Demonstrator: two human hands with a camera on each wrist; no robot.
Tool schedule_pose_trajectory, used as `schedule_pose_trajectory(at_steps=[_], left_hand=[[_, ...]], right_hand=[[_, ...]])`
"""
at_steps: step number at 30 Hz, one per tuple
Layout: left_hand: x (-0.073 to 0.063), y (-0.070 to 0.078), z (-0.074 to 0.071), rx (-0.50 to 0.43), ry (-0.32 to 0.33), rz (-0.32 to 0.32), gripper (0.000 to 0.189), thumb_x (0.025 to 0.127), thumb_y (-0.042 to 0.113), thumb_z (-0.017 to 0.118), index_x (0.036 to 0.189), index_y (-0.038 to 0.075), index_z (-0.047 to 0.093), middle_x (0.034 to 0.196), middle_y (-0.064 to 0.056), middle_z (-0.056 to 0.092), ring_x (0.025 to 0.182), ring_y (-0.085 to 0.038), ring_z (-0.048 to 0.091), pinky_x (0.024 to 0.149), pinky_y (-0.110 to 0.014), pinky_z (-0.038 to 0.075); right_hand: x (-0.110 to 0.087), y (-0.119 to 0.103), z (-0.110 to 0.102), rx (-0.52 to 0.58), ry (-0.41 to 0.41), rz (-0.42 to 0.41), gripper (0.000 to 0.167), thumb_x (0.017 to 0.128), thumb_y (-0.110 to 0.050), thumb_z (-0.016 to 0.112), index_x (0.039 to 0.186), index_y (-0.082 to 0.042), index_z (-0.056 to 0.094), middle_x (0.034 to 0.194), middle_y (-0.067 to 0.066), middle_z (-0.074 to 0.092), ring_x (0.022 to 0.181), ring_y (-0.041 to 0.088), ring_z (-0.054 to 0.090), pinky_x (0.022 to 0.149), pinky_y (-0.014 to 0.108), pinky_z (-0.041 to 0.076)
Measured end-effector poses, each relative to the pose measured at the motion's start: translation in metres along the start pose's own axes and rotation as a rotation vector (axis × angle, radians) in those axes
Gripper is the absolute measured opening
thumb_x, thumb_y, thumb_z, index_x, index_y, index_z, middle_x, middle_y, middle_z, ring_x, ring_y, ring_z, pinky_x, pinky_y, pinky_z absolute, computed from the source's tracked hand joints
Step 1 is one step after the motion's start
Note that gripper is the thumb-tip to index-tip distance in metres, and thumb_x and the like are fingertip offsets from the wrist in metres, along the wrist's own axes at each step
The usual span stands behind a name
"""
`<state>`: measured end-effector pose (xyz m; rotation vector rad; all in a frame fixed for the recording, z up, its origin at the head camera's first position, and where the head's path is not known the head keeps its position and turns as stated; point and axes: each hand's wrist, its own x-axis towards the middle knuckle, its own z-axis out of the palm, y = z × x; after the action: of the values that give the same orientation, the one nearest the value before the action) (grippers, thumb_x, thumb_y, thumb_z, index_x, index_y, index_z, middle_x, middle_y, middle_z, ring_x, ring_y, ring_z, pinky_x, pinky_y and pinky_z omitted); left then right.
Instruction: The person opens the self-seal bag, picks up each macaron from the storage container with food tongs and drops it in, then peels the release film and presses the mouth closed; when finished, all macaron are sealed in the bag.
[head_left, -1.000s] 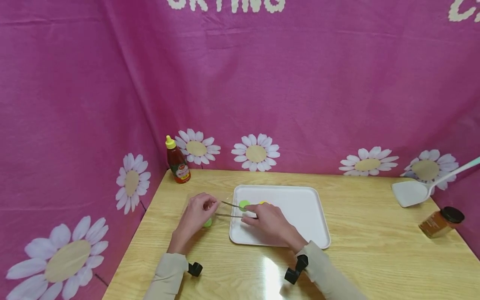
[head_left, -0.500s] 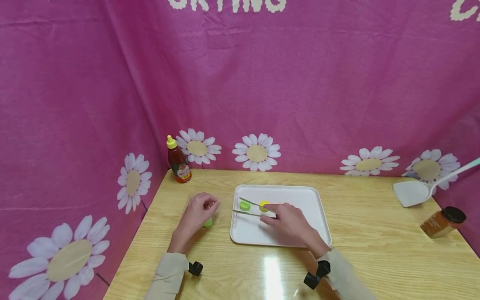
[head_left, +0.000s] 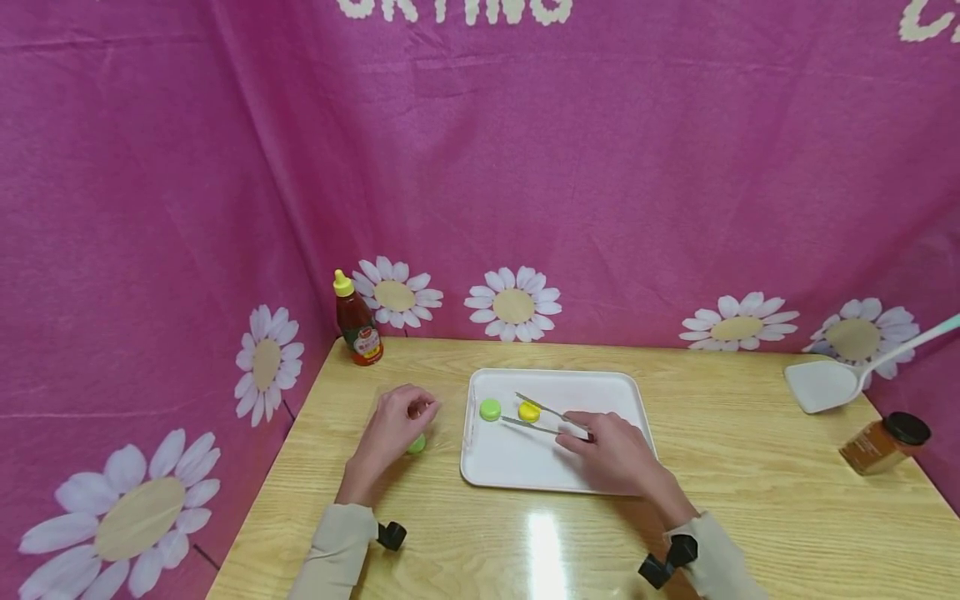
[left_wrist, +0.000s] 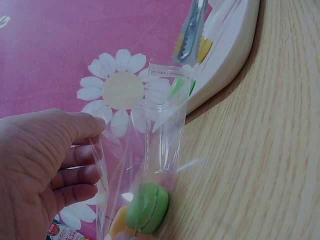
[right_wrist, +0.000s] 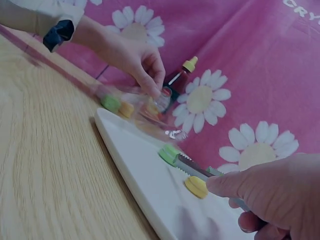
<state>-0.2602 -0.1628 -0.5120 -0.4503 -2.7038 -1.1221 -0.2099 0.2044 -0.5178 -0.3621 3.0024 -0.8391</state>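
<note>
My left hand (head_left: 396,421) pinches the edge of a clear plastic bag (left_wrist: 167,135), holding its mouth up. Inside the bag lie a green macaron (left_wrist: 145,207) and a yellow-orange one (left_wrist: 118,223). With my right hand (head_left: 611,450) I grip metal tongs (right_wrist: 192,167) with serrated edges, their arms spread apart. The tongs reach over the white tray (head_left: 498,471), one tip on either side of a yellow macaron (head_left: 528,412) in the head view. Left of it on the tray sits another green macaron (head_left: 490,409).
A red sauce bottle (head_left: 358,329) with a yellow cap stands at the table's back left corner. At the right are a white spatula (head_left: 825,386) and a jar (head_left: 873,450) with a black lid. A pink cloth with daisies (head_left: 512,307) hangs behind the wooden table (head_left: 450,533).
My right hand has drawn the tongs rightward from the bag's mouth, past the green macaron, to the yellow macaron on the tray. My left hand stays in place with the bag.
</note>
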Motion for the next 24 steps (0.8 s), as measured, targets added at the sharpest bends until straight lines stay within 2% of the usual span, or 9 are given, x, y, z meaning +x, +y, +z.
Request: schedule_pose_trajectory(at_steps=[7, 12, 16, 18, 20, 24], left_hand=[[-0.001, -0.001, 0.001, -0.004, -0.010, -0.016, 0.006, 0.097, 0.022, 0.076, 0.099, 0.016, 0.079, 0.085, 0.005, 0.064, 0.080, -0.018, 0.057, 0.069, -0.028, 0.050], [-0.002, -0.001, 0.001, 0.001, -0.019, -0.021, 0.006, 0.097, 0.022, 0.077, 0.100, 0.017, 0.079, 0.086, 0.004, 0.065, 0.080, -0.016, 0.056, 0.070, -0.027, 0.051], [-0.002, 0.000, 0.000, -0.001, -0.026, -0.033, 0.007, 0.097, 0.022, 0.076, 0.100, 0.017, 0.079, 0.087, 0.004, 0.066, 0.080, -0.016, 0.056, 0.071, -0.028, 0.051], [-0.002, 0.001, 0.000, -0.001, -0.027, -0.039, 0.006, 0.097, 0.022, 0.077, 0.100, 0.017, 0.079, 0.086, 0.004, 0.066, 0.080, -0.016, 0.056, 0.071, -0.028, 0.051], [-0.001, 0.001, 0.000, -0.001, -0.029, -0.042, 0.007, 0.097, 0.022, 0.076, 0.101, 0.017, 0.079, 0.086, 0.004, 0.065, 0.080, -0.016, 0.056, 0.071, -0.028, 0.051], [-0.001, 0.001, 0.001, 0.001, -0.029, -0.043, 0.007, 0.098, 0.023, 0.076, 0.101, 0.018, 0.079, 0.086, 0.005, 0.065, 0.081, -0.016, 0.056, 0.071, -0.028, 0.051]], right_hand=[[-0.001, 0.013, 0.000, 0.007, -0.003, 0.005, 0.049, 0.097, -0.046, 0.073, 0.135, -0.016, 0.071, 0.061, -0.008, 0.047, 0.064, 0.012, 0.043, 0.060, 0.030, 0.033], [-0.002, 0.017, 0.001, 0.004, -0.011, -0.014, 0.042, 0.098, -0.044, 0.073, 0.131, -0.018, 0.073, 0.061, -0.009, 0.042, 0.063, 0.011, 0.043, 0.059, 0.030, 0.033], [-0.002, 0.016, 0.001, 0.000, -0.024, -0.047, 0.016, 0.100, -0.042, 0.070, 0.105, -0.027, 0.074, 0.062, -0.010, 0.039, 0.064, 0.010, 0.045, 0.060, 0.030, 0.034], [-0.002, 0.015, 0.000, -0.007, -0.026, -0.060, 0.013, 0.101, -0.041, 0.069, 0.098, -0.028, 0.070, 0.065, -0.010, 0.043, 0.067, 0.011, 0.047, 0.062, 0.031, 0.036], [-0.002, 0.015, 0.000, -0.015, -0.026, -0.061, 0.014, 0.101, -0.041, 0.068, 0.101, -0.028, 0.071, 0.069, -0.009, 0.050, 0.070, 0.012, 0.049, 0.064, 0.032, 0.038], [-0.003, 0.015, 0.000, -0.040, -0.021, -0.040, 0.026, 0.102, -0.043, 0.067, 0.118, -0.025, 0.075, 0.083, -0.007, 0.066, 0.076, 0.014, 0.054, 0.067, 0.035, 0.043]])
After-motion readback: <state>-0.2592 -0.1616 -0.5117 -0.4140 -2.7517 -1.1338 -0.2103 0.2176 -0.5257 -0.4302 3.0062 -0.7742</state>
